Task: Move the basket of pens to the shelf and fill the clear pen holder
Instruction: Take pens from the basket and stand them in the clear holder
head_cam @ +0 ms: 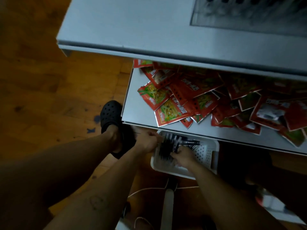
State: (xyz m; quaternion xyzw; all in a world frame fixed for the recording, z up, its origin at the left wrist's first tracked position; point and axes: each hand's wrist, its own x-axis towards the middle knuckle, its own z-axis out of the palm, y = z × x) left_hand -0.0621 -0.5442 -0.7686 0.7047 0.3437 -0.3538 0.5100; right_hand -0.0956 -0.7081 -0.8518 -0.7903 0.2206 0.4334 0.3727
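Below the near edge of a grey shelf [142, 103] strewn with red snack packets [167, 112], 1 white perforated basket [206, 156] sits low at centre, holding a fanned heap of black pens [167, 146]. The right hand [183, 157] lies inside the basket, its fingers curled round a bunch of those pens. The left hand [147, 141] is curled at the basket's left rim; blur hides whether it holds rim or pens. 1 black clog [111, 113] stands on the wooden floor [49, 90], left.
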